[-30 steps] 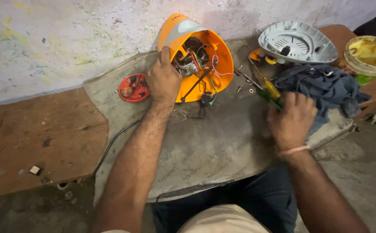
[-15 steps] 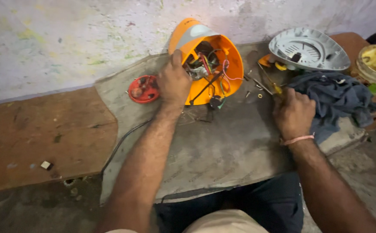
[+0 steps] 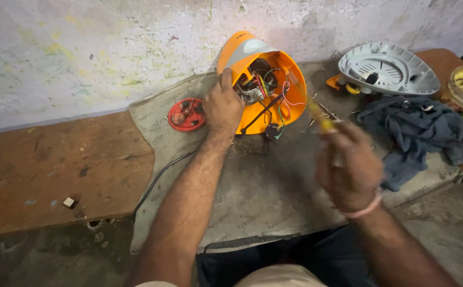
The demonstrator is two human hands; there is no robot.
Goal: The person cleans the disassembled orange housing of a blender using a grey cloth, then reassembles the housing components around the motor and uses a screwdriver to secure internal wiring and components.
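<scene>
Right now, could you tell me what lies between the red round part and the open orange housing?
In the head view, the left hand lies between them, gripping the orange housing beside the red round part.

Grey cover (image 3: 388,69), blue rag (image 3: 415,130), red cap (image 3: 185,114).

Small repair workshop, rough and informal. Wall (image 3: 82,48) across the top of the frame: bare plaster, stained and flaking. Low wooden surface (image 3: 45,175) at left, scuffed and dirty, with a worn grey mat (image 3: 263,196) laid over its middle as a work pad. On the mat at upper centre, an orange appliance shell (image 3: 290,85) lies opened, its motor and coloured wires exposed. A grey plastic cover (image 3: 388,69) lies taken off at upper right, a red round part (image 3: 186,114) left of the shell, loose screws and small bits scattered between. A crumpled dark rag (image 3: 417,133) at right. Gritty concrete floor (image 3: 444,223) at lower right.
</scene>
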